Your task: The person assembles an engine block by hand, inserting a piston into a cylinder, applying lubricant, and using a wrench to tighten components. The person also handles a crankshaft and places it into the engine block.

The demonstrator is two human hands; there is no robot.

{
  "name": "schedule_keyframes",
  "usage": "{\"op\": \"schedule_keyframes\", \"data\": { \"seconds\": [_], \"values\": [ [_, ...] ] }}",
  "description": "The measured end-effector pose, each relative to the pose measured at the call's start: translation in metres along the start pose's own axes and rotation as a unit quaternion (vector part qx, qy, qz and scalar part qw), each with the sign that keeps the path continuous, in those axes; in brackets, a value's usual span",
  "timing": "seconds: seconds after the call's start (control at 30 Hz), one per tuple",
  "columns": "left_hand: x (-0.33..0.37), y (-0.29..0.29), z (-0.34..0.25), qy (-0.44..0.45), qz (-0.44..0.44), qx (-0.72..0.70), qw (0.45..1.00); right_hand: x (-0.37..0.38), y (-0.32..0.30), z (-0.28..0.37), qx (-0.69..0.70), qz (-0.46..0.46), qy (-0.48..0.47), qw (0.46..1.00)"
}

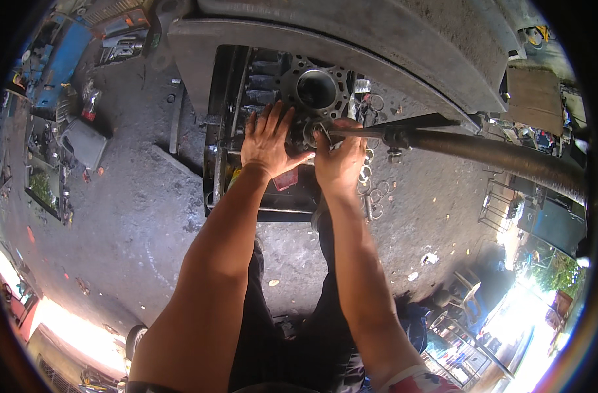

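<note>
Your left hand (267, 141) lies spread on the block (288, 85); your right (340, 160) curls at a dark part (301, 133) between them, its grip unclear. The far bore (316, 90) stands open, rings (375, 202) lie loose past the block's right edge: likely unfinished.

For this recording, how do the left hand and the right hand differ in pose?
The left hand has its fingers straight and spread, while the right hand has its fingers bent. The left hand's fingertips show plainly; the right hand's are partly hidden. The right hand is beside the thin bar, while the left hand is apart from it. Both are bare and over the metal block.
</note>
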State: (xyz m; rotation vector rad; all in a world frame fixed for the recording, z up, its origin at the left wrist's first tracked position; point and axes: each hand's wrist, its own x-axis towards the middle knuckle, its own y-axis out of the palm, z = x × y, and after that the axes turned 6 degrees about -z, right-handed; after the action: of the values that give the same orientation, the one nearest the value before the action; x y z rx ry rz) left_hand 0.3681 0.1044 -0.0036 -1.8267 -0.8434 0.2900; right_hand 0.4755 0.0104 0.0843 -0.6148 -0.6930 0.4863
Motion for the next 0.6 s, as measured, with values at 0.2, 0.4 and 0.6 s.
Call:
{"op": "schedule_keyframes", "data": {
  "seconds": [0.2,0.4,0.6],
  "values": [
    [0.001,-0.002,-0.001,0.001,0.005,0.004,1.000,-0.002,0.002,-0.002,0.001,-0.003,0.078,0.997],
    [0.000,-0.001,-0.001,0.005,-0.008,0.003,1.000,0.003,-0.006,-0.001,-0.005,0.018,0.014,1.000],
    [-0.001,0.003,0.000,0.009,-0.031,0.002,0.999,0.011,-0.012,-0.004,0.016,0.105,0.037,0.994]
  ]
}}
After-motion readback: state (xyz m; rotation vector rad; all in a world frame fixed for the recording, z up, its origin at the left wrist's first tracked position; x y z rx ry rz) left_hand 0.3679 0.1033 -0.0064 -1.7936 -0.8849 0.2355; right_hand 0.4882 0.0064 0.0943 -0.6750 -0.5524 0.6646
